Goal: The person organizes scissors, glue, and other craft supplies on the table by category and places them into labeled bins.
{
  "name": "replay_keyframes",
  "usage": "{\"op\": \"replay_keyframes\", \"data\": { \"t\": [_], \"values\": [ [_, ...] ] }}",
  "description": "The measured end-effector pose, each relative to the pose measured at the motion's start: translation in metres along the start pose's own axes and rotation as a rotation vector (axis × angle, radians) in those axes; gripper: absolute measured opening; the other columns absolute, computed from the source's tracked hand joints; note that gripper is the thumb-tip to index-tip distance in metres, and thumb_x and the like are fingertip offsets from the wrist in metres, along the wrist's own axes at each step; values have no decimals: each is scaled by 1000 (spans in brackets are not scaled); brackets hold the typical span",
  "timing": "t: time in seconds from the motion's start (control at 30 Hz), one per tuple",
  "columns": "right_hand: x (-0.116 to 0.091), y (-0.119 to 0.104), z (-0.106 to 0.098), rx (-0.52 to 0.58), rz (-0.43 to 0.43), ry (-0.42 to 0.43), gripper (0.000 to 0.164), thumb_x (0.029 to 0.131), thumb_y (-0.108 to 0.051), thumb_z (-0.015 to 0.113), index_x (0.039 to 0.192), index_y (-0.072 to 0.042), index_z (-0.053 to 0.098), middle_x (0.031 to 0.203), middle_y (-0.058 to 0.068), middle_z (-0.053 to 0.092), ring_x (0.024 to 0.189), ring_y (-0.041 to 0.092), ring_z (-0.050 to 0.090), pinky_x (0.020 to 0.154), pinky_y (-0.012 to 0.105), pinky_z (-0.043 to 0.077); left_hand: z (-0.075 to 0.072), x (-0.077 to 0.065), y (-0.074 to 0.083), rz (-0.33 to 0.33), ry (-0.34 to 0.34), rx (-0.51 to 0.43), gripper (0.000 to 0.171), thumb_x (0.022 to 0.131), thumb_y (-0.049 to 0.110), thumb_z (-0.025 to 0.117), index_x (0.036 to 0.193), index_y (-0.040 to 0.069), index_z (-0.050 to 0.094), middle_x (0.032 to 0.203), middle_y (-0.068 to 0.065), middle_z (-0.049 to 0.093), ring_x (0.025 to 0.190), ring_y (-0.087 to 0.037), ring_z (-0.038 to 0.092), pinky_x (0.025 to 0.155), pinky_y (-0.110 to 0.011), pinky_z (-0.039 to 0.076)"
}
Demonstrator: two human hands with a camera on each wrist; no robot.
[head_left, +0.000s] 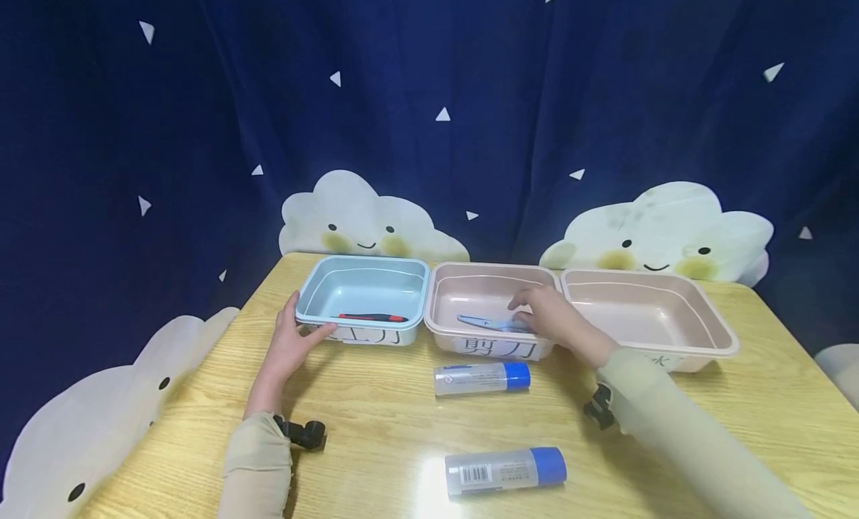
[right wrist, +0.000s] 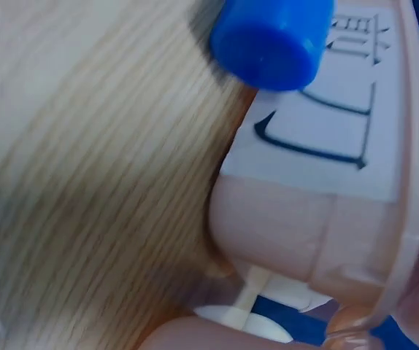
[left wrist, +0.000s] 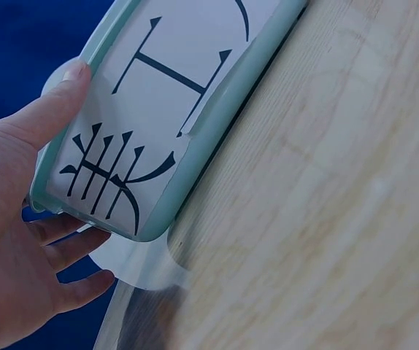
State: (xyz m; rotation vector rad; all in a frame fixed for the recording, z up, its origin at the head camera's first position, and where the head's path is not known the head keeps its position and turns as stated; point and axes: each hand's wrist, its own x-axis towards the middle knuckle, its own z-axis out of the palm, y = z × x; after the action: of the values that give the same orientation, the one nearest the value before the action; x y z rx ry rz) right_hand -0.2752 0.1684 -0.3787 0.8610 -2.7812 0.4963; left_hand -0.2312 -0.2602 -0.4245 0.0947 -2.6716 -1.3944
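My left hand [head_left: 287, 345] holds the front left corner of a light blue bin [head_left: 363, 262], its thumb on the front rim and its other fingers by the side. A red and black utility knife [head_left: 372, 318] lies inside, near the front wall. My right hand [head_left: 546, 314] reaches over the front right of the middle pink bin [head_left: 493, 269]. Thumb and forefinger stand apart beside light blue scissors [head_left: 486, 323], which lie along the front inside. The hand partly covers their right end. In the right wrist view only parts of the fingers show at the pink bin's rim.
A second pink bin [head_left: 644, 275] stands at the right, partly behind my right forearm. Two clear glue bottles with blue caps lie on the wooden table: one glue bottle [head_left: 473, 379] before the middle bin, another glue bottle [head_left: 496, 470] nearer me. A dark blue curtain [head_left: 429, 49] hangs behind.
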Motion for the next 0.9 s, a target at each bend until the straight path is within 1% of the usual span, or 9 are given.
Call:
{"op": "replay_keyframes", "data": {
  "t": [0.27,0.43,0.5,0.57,0.67,0.7,0.83,0.9],
  "values": [
    [-11,-24,-17,33,-5,68,13,80,-10,67,92,-6,70,90,7,68,86,23,62,79,39,50,-2,1,0,-1,-1,2,107,76,45,69,147,13,-4,145,-23,13,130,-39,24,107,-54,20],
    [-23,-42,-20,21,-87,104,13,77,-9,70,89,-7,70,87,3,67,86,21,59,79,37,49,-2,1,0,-5,-9,1,107,76,46,69,147,13,-5,145,-23,13,131,-39,23,107,-54,20],
    [-27,-48,-17,7,-151,143,12,74,-8,73,86,-8,71,83,2,67,83,19,58,78,35,48,-2,0,0,-5,-10,4,107,76,46,69,147,13,-5,145,-23,12,131,-39,23,107,-54,20],
    [-31,-54,-14,-5,-188,153,11,73,-10,74,84,-9,71,81,0,67,81,17,58,77,33,48,-2,0,0,-7,-11,7,107,76,47,68,147,14,-5,146,-23,11,131,-39,23,107,-54,20],
    [-36,-63,-10,3,-239,137,12,73,-11,74,83,-11,70,81,-1,66,77,14,60,73,30,50,-2,0,0,-7,-9,13,107,76,47,68,147,14,-5,146,-23,11,131,-39,23,107,-54,20],
    [-37,-66,-9,1,-240,111,12,73,-13,74,85,-11,69,82,-3,66,77,13,61,71,29,51,-2,0,0,-6,-9,12,107,77,47,68,147,14,-5,146,-23,11,131,-39,23,107,-54,20],
    [-43,-74,-3,-8,-265,30,16,74,-16,73,89,-14,69,86,-5,67,81,11,61,74,29,51,-1,0,0,-3,-11,7,107,77,46,68,147,13,-5,145,-23,11,131,-39,23,107,-54,21],
    [-45,-76,1,-33,-279,-6,20,72,-16,73,91,-14,69,89,-4,67,84,12,62,76,30,50,-1,0,1,0,-12,4,106,77,45,68,147,12,-5,145,-23,12,131,-39,23,107,-54,21]
  ]
}}
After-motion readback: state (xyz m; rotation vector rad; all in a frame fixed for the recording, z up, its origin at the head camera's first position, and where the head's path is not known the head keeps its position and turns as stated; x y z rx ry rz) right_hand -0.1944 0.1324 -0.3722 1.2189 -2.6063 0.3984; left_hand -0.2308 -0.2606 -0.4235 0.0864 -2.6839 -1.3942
